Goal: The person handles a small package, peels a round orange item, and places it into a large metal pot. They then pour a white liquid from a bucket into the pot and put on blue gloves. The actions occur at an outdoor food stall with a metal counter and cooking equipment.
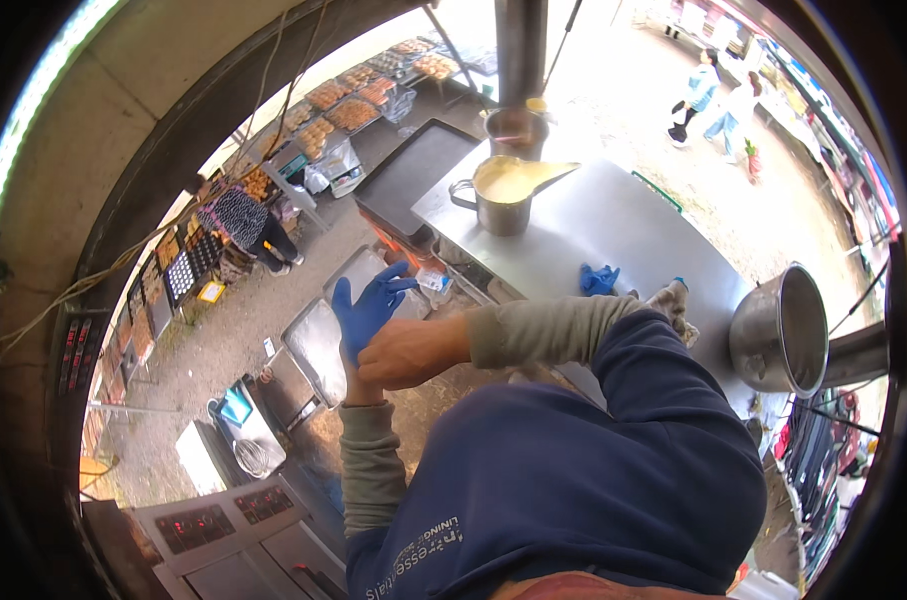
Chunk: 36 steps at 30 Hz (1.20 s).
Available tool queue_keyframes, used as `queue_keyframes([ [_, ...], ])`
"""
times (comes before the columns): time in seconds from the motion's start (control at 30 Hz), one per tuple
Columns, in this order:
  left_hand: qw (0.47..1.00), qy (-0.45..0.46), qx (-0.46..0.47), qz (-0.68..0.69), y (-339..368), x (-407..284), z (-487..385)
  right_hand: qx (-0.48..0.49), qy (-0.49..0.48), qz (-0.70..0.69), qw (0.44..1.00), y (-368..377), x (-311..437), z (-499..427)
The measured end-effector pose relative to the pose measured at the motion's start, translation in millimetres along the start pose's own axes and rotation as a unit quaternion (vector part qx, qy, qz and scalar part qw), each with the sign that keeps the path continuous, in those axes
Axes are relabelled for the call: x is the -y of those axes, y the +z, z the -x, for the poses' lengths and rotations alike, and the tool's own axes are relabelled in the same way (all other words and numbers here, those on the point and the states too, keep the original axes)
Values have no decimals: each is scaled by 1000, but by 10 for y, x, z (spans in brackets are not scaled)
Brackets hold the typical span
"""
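Observation:
My left hand (371, 307) wears a blue disposable glove, its fingers spread and holding nothing. My bare right hand (411, 352) reaches across my chest and grips the glove's cuff at the left wrist. Past my hands, on the steel table (618, 217), stands a metal jug (504, 214) of pale yellow batter or cream, with a wide spout-like piece over its rim. A crumpled blue glove (599, 279) lies nearer to my right sleeve, and a stained cloth (675, 307) is partly behind that sleeve.
A deep steel pot (777, 334) stands tilted at the table's right end. Metal trays (318, 349) lie beyond my left hand. A whisk (252, 456) rests in a tray at lower left, above a control panel (195, 529). A person (236, 217) bends by food trays outside.

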<state>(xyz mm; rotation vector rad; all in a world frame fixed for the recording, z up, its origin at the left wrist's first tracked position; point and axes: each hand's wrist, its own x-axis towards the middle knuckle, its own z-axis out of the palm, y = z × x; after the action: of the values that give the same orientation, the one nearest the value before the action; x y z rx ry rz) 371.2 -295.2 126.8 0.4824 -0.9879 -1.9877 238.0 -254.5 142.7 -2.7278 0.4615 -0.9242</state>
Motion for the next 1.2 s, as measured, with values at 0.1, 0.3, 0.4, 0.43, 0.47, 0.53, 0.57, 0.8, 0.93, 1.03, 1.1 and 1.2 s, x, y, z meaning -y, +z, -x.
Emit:
queue_keyframes([
  [0.1, 994, -72, 56, 54, 64, 21, -93, -14, 0, 3, 1000, -23, 31, 16],
  [0.3, 977, -64, 163, 125, 50, 219, -259, -25, 26, 15, 999, -164, 23, 102],
  [0.4, 990, -110, -66, 51, 158, 148, -357, -34, 16, 3, 999, -254, 85, 118],
  [0.43, 995, -92, -31, -22, 218, 115, -369, -31, 19, 10, 999, -273, 116, 117],
  [0.47, 993, -72, 4, -95, 272, 52, -359, -29, -5, 16, 999, -294, 139, 112],
  [0.53, 975, -62, 95, -193, 401, -46, -362, -47, 10, 22, 999, -322, 179, 95],
  [0.57, 981, -67, 104, -147, 468, -86, -389, -52, 1, 29, 998, -339, 188, 81],
  [0.8, 967, 4, 136, -215, 642, -126, -679, 8, -40, 35, 999, -436, 286, -10],
  [0.93, 999, -16, -40, -16, 564, -80, -778, 34, -66, 31, 997, -487, 408, -26],
  [1.03, 984, 125, -28, -121, 554, 7, -829, 53, -73, 40, 995, -518, 438, 5],
  [1.1, 942, 189, -24, -277, 572, 80, -832, 61, -76, 40, 994, -525, 444, 39],
  [1.2, 895, 252, -53, -363, 611, 158, -860, 80, -68, 39, 994, -537, 467, 100],
])
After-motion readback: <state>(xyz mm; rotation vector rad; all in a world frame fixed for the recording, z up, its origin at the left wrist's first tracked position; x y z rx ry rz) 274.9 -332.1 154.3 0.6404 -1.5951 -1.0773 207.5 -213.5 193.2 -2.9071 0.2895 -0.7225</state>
